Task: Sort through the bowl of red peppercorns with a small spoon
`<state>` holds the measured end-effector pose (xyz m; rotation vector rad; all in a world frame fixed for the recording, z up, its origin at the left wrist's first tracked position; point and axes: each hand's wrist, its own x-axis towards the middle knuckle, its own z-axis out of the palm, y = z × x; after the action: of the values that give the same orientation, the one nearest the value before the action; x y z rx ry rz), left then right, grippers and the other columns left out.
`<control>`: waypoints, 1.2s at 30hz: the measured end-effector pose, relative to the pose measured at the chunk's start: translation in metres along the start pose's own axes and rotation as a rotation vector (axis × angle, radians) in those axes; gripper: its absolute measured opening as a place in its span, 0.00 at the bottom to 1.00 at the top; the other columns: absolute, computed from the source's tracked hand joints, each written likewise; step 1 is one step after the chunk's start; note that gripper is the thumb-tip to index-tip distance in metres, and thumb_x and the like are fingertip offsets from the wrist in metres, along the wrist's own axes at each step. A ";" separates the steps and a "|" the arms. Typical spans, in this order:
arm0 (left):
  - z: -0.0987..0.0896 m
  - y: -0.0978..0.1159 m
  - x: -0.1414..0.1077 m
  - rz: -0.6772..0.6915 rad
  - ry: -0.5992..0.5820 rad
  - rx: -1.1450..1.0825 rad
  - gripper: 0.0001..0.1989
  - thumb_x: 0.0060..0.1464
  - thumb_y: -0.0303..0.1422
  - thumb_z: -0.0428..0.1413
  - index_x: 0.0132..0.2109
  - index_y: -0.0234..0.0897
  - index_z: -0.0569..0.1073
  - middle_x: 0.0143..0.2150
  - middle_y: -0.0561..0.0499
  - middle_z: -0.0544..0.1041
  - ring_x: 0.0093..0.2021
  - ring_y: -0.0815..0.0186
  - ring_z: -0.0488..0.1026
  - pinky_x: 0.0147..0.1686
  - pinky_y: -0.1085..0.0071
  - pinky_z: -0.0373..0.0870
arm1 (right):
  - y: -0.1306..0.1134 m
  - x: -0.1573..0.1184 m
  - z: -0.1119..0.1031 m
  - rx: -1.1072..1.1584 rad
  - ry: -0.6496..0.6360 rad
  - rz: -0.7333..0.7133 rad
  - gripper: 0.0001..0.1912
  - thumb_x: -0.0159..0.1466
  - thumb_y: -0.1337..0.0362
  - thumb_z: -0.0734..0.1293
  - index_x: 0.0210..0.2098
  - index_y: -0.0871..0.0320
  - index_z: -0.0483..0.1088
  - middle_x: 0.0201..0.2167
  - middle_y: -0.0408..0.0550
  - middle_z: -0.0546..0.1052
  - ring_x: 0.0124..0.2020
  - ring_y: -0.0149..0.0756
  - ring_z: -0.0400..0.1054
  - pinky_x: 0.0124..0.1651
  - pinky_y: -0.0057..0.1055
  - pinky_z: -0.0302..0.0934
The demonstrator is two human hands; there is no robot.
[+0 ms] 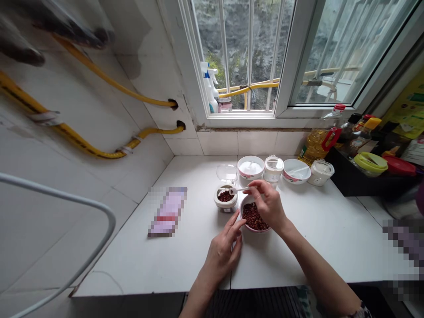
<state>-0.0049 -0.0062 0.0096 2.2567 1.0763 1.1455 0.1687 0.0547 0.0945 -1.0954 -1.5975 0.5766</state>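
Observation:
My right hand (269,204) pinches the handle of a small white spoon (239,190), whose bowl is over the rim of an open white jar (225,204). Dark reddish-brown grains (225,195) show inside the jar, and its clear lid (227,173) stands raised behind. Just right of the jar is a bowl (256,230) with more of the same grains, partly under my right hand. The fingers of my left hand (225,249) are spread, with the tips resting against this bowl's left side.
Behind stand a bowl of white powder (251,168), a lidded jar (274,167), a bowl with a white spoon (296,171) and another jar (320,172). An oil bottle (318,141) and a black bin (351,183) are at the right. A blurred pinkish packet (169,212) lies left.

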 end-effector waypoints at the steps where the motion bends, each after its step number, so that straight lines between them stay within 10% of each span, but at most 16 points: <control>1: 0.000 0.000 0.000 0.001 0.000 0.005 0.23 0.62 0.21 0.48 0.62 0.42 0.64 0.69 0.37 0.63 0.39 0.68 0.80 0.43 0.70 0.80 | -0.001 -0.001 0.003 -0.077 -0.020 -0.110 0.06 0.68 0.64 0.61 0.38 0.54 0.70 0.33 0.49 0.82 0.36 0.40 0.77 0.54 0.44 0.64; 5: -0.001 0.001 0.000 0.021 0.005 0.017 0.24 0.61 0.21 0.48 0.62 0.43 0.64 0.68 0.39 0.64 0.39 0.68 0.80 0.43 0.70 0.80 | 0.000 -0.003 -0.001 -0.230 -0.037 -0.318 0.09 0.68 0.67 0.60 0.38 0.53 0.72 0.31 0.47 0.82 0.33 0.39 0.75 0.60 0.48 0.59; 11: -0.001 0.000 0.001 0.016 0.001 0.008 0.23 0.61 0.21 0.48 0.62 0.42 0.64 0.68 0.37 0.65 0.37 0.70 0.80 0.40 0.71 0.80 | 0.008 -0.002 -0.029 -0.094 0.059 -0.033 0.08 0.68 0.63 0.62 0.39 0.55 0.73 0.30 0.48 0.81 0.37 0.41 0.76 0.48 0.39 0.67; 22: 0.000 0.000 0.000 -0.009 -0.005 -0.011 0.23 0.61 0.21 0.48 0.61 0.42 0.64 0.68 0.36 0.65 0.35 0.70 0.80 0.40 0.70 0.80 | 0.008 -0.006 -0.069 -0.191 -0.504 -0.024 0.07 0.66 0.68 0.62 0.34 0.54 0.71 0.28 0.45 0.80 0.32 0.37 0.72 0.38 0.35 0.66; 36: -0.001 -0.001 -0.001 -0.017 -0.012 -0.010 0.23 0.62 0.22 0.48 0.61 0.42 0.65 0.68 0.36 0.65 0.36 0.69 0.79 0.39 0.69 0.80 | 0.022 -0.005 -0.056 -0.414 -0.203 -0.061 0.08 0.64 0.70 0.61 0.31 0.53 0.69 0.25 0.45 0.78 0.35 0.41 0.70 0.48 0.40 0.62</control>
<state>-0.0061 -0.0064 0.0089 2.2403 1.0802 1.1264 0.2291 0.0514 0.0924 -1.3162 -1.9780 0.3290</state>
